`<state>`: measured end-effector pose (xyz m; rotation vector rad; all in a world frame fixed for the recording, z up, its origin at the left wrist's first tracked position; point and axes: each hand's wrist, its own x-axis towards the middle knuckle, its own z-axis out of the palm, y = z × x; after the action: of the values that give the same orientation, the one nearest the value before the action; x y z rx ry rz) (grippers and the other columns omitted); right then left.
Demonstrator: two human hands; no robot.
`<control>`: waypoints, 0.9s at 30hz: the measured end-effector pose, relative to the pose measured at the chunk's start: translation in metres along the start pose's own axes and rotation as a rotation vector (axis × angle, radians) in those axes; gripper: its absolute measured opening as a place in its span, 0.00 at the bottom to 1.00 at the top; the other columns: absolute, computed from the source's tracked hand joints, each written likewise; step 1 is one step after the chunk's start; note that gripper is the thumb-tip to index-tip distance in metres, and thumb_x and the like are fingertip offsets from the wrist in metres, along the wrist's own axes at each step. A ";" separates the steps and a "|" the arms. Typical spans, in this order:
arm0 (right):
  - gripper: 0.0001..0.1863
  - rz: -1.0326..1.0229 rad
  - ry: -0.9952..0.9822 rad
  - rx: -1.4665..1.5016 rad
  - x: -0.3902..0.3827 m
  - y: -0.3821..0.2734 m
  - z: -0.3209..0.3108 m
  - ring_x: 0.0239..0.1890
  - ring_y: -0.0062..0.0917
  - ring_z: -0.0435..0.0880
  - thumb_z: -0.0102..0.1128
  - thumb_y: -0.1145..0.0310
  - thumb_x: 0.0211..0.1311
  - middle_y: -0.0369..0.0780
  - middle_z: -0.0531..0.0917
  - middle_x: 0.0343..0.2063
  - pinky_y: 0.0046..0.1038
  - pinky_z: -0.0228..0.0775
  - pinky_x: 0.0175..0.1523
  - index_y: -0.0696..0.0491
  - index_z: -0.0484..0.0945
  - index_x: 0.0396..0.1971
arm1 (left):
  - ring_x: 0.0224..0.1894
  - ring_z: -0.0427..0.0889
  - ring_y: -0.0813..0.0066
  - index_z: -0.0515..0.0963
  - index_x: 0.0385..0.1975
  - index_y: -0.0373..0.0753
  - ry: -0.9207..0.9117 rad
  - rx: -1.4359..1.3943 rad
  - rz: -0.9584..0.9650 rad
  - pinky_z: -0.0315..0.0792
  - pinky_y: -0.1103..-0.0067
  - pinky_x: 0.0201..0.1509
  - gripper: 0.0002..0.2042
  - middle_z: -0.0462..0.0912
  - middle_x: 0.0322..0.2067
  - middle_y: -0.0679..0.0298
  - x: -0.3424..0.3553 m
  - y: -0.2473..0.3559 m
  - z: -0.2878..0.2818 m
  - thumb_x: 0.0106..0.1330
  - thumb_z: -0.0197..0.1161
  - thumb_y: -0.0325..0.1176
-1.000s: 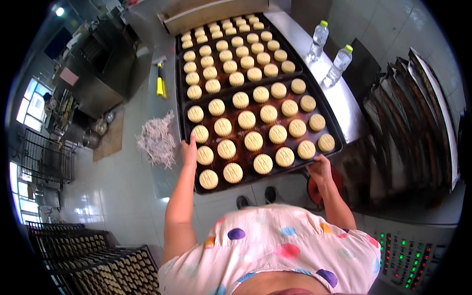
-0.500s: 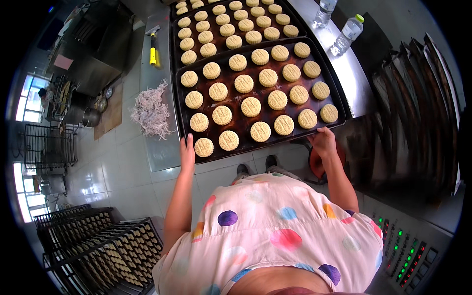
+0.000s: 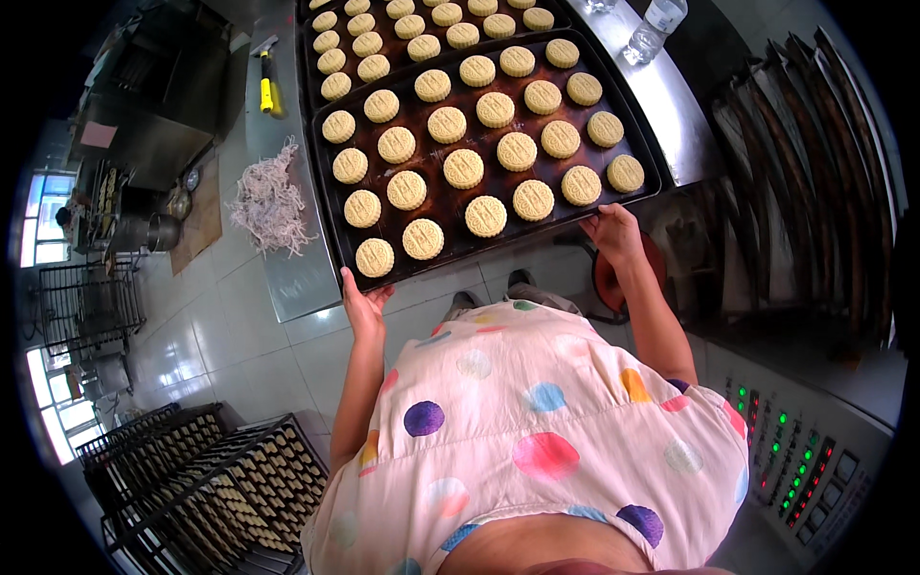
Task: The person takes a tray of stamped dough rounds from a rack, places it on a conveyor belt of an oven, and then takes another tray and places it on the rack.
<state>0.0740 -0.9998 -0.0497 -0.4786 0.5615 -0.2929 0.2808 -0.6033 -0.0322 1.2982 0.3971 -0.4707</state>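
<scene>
Tiled floor, and a long steel table (image 3: pixel 685 144) with a yellow-handled scraper (image 3: pixel 265 94) and a clump of pale shredded strands (image 3: pixel 270 206) (super tangled, btw) on its left side. The black tray (image 3: pixel 446 206) is at the table's near end, just in front of another loaded tray (image 3: pixel 398 62), with rows of round stamped cookies (image 3: pixel 486 217) on it. Left hand (image 3: pixel 364 309) holds the near left corner, thumb up, fingers partly hidden underneath. Right hand (image 3: pixel 615 235) grips the near edge toward the right corner.
</scene>
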 end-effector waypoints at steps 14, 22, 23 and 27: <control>0.10 -0.006 0.092 -0.018 0.005 0.008 -0.004 0.40 0.30 0.79 0.51 0.71 0.51 0.39 0.81 0.33 0.34 0.68 0.53 0.56 0.72 0.34 | 0.28 0.79 0.60 0.65 0.46 0.31 -0.010 -0.067 -0.062 0.76 0.70 0.31 0.36 0.77 0.33 0.51 0.010 -0.008 -0.016 0.59 0.46 0.65; 0.05 -0.050 0.099 -0.180 0.002 0.004 -0.002 0.38 0.30 0.79 0.49 0.71 0.51 0.39 0.80 0.32 0.38 0.69 0.51 0.55 0.72 0.28 | 0.27 0.79 0.64 0.70 0.38 0.29 0.039 -0.041 -0.068 0.76 0.71 0.31 0.35 0.77 0.27 0.53 0.007 -0.001 -0.015 0.60 0.43 0.64; 0.05 -0.017 0.139 -0.202 0.002 0.003 -0.002 0.38 0.30 0.79 0.49 0.71 0.52 0.39 0.80 0.32 0.38 0.69 0.51 0.55 0.72 0.28 | 0.27 0.79 0.64 0.71 0.38 0.30 0.046 -0.031 -0.082 0.76 0.71 0.30 0.34 0.78 0.26 0.53 0.006 -0.001 -0.015 0.61 0.42 0.64; 0.05 -0.014 0.062 -0.163 0.001 0.001 0.002 0.39 0.30 0.78 0.48 0.72 0.52 0.39 0.79 0.32 0.37 0.69 0.53 0.56 0.72 0.28 | 0.27 0.79 0.64 0.71 0.39 0.31 0.032 -0.041 -0.057 0.76 0.71 0.30 0.33 0.78 0.27 0.54 0.005 0.000 -0.013 0.62 0.41 0.63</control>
<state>0.0763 -0.9991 -0.0490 -0.6332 0.6455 -0.2775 0.2844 -0.5911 -0.0381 1.2587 0.4695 -0.4874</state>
